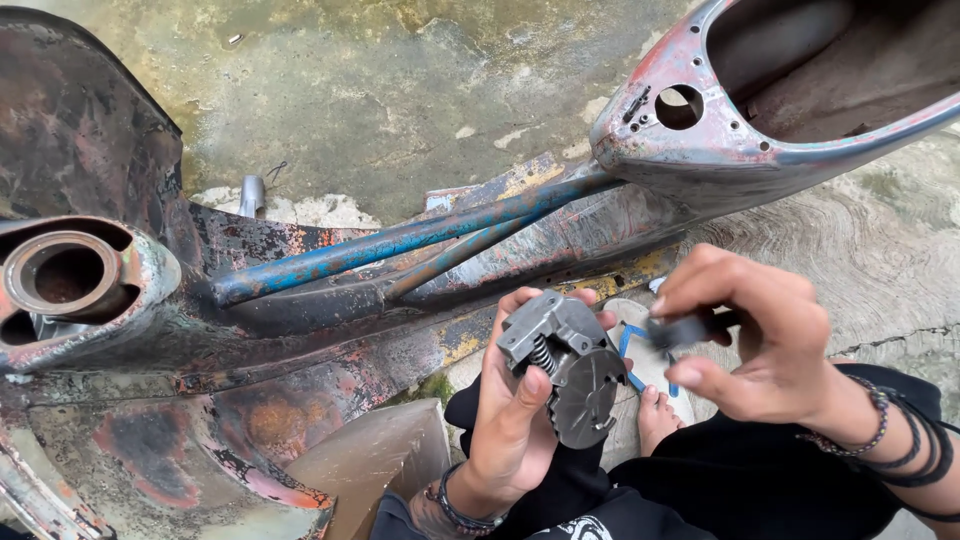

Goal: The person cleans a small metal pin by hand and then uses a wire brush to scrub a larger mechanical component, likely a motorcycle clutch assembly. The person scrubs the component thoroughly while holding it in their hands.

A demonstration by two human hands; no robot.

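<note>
The left hand [510, 415] grips a grey metal clutch assembly [567, 365], likely heavy, rigid, greasy; the right hand [765, 340] pinches a dark tool [690, 328].

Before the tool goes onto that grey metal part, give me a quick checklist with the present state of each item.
1. Part held securely: ok. The left hand wraps the grey metal assembly, thumb across its front.
2. Tool gripped: ok. The right hand pinches a dark tool between the fingers.
3. Tool tip on the part: cannot tell. The tip sits close to the assembly's upper right edge; contact is not visible.
4. Spring seated: cannot tell. A coil spring shows at the side, partly hidden.
5. Foot out from under the part: not ok. A sandalled foot lies directly below.
6. Clearance from the rusty scooter frame: ok. Hands are apart from it.
</note>
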